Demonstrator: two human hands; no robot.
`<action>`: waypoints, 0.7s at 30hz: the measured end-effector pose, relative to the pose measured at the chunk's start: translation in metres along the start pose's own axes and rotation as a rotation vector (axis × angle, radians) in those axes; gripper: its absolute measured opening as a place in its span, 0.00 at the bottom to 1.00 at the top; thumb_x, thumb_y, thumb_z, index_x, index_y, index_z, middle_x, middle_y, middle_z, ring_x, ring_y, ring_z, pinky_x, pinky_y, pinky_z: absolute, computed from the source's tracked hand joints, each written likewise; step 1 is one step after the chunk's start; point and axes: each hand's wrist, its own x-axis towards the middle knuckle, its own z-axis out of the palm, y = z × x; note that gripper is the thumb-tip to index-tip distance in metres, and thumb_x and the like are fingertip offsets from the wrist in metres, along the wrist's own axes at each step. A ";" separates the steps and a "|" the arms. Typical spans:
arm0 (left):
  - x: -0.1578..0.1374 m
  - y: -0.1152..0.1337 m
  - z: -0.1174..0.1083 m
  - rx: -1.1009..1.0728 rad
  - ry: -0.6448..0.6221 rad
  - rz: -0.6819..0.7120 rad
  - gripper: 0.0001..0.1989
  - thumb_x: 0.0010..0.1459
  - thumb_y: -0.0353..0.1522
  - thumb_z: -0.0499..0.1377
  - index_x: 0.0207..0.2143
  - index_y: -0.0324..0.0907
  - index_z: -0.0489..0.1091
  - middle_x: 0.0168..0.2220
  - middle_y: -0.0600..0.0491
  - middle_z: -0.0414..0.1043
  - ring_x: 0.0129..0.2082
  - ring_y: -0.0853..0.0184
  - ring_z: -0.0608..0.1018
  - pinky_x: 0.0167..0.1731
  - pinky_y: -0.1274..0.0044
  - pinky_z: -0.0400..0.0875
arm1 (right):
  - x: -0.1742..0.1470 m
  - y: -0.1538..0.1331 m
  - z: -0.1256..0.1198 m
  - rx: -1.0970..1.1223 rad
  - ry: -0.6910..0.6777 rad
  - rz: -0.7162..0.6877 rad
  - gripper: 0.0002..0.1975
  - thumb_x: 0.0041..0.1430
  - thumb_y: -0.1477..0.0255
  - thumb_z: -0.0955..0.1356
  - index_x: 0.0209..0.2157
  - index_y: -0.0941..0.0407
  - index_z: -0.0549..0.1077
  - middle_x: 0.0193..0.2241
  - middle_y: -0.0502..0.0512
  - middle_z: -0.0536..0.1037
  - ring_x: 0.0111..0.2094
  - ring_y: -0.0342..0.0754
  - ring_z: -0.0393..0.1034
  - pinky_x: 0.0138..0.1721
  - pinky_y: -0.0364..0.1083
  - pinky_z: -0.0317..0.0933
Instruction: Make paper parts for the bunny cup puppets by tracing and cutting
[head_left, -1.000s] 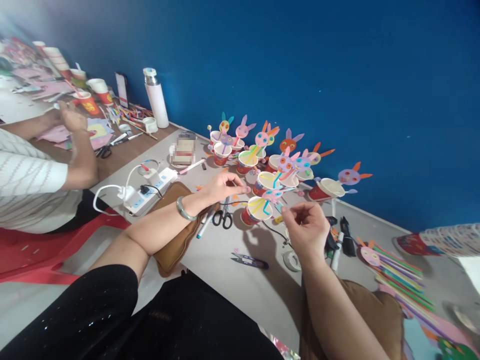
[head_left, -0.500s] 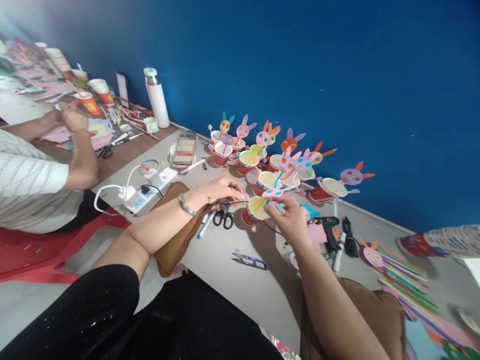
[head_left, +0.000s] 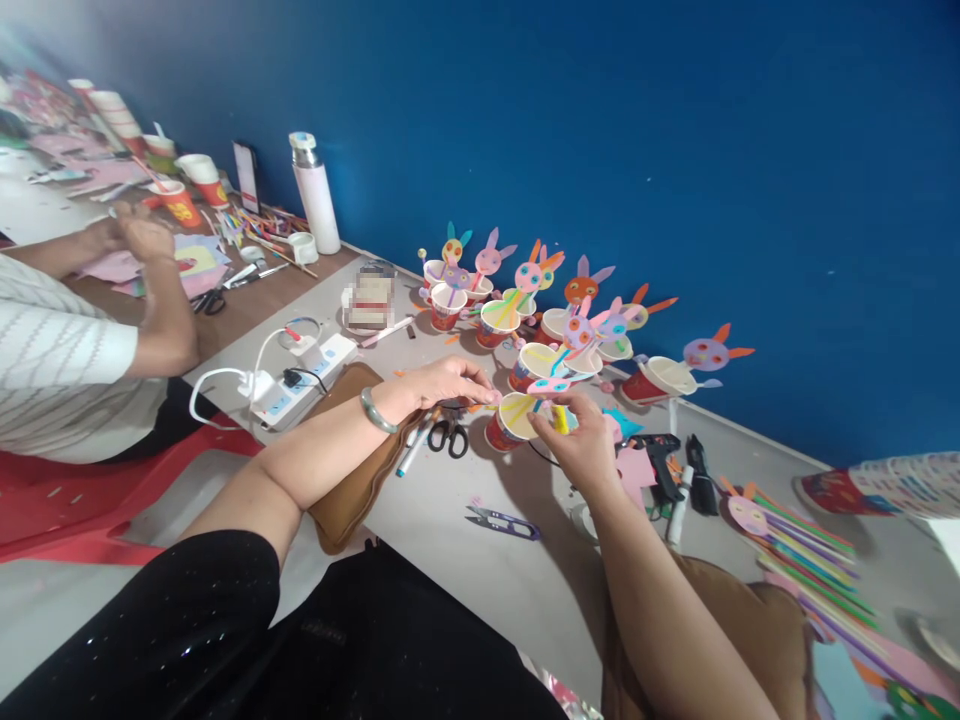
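Observation:
A red paper cup [head_left: 504,434] with a pale inside stands tilted slightly between my hands, a pink paper rabbit head [head_left: 548,385] over its far right rim. Yellow strips show inside the cup. My left hand [head_left: 448,385] is closed at the cup's left side, its fingertips pinching a small pink piece [head_left: 496,397]. On the other side, my right hand [head_left: 577,435] has thumb and forefinger closed at the cup's right rim, with a bit of yellow showing between them. Black-handled scissors [head_left: 448,437] and purple thread snips [head_left: 504,522] lie nearby.
Several finished rabbit cups [head_left: 499,320] stand along the wall. A glue gun [head_left: 660,465], colored strips [head_left: 814,560] and stacked cups [head_left: 885,485] lie to the right. Leftward are a power strip [head_left: 304,380], a white thermos [head_left: 315,200] and another person's hands [head_left: 142,235].
My right forefinger and thumb have shifted slightly at the rim, and a yellow bit now shows between them. The view has moved a little; the cup stays in place.

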 end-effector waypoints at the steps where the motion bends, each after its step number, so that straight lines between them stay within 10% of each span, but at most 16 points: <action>1: 0.000 0.000 0.000 0.001 0.000 0.001 0.18 0.41 0.39 0.77 0.29 0.37 0.76 0.29 0.53 0.77 0.25 0.74 0.75 0.27 0.79 0.69 | 0.000 0.000 -0.001 -0.003 0.008 0.007 0.13 0.51 0.62 0.71 0.37 0.54 0.76 0.36 0.57 0.80 0.41 0.57 0.73 0.46 0.55 0.66; 13: 0.000 0.002 0.000 -0.049 -0.041 0.023 0.14 0.45 0.35 0.75 0.28 0.36 0.76 0.33 0.50 0.79 0.28 0.73 0.76 0.29 0.79 0.70 | 0.014 0.037 -0.028 -0.177 -0.006 0.119 0.11 0.49 0.64 0.69 0.31 0.54 0.79 0.27 0.53 0.81 0.27 0.50 0.71 0.37 0.52 0.64; 21: -0.002 0.004 0.003 -0.086 -0.028 0.001 0.16 0.43 0.36 0.76 0.28 0.36 0.76 0.32 0.50 0.78 0.27 0.73 0.77 0.28 0.79 0.71 | 0.007 0.007 -0.013 0.066 -0.089 0.014 0.14 0.50 0.65 0.69 0.38 0.54 0.79 0.34 0.55 0.81 0.35 0.51 0.73 0.38 0.50 0.66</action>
